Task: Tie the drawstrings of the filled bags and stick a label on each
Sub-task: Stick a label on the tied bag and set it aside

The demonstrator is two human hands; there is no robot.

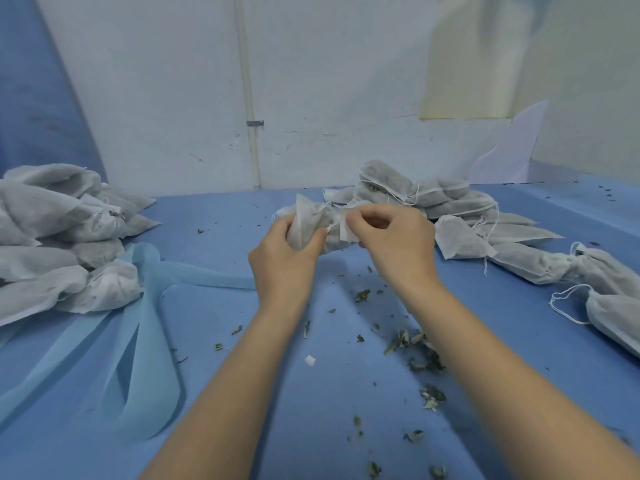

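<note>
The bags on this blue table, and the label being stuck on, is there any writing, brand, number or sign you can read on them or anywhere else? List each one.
None: no readable text anywhere in the head view.
White label, pinched by the right hand against the bag that the left hand grips: looks blank.
Bag piles, left and right: plain fabric, no print visible.
Pale sheet on the wall: no writing can be made out.

Bare forearms, no sleeves, unadorned hands [284, 258]

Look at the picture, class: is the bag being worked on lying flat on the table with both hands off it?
No, the left hand grips the bag above the table while the right hand pinches at its neck.
</note>
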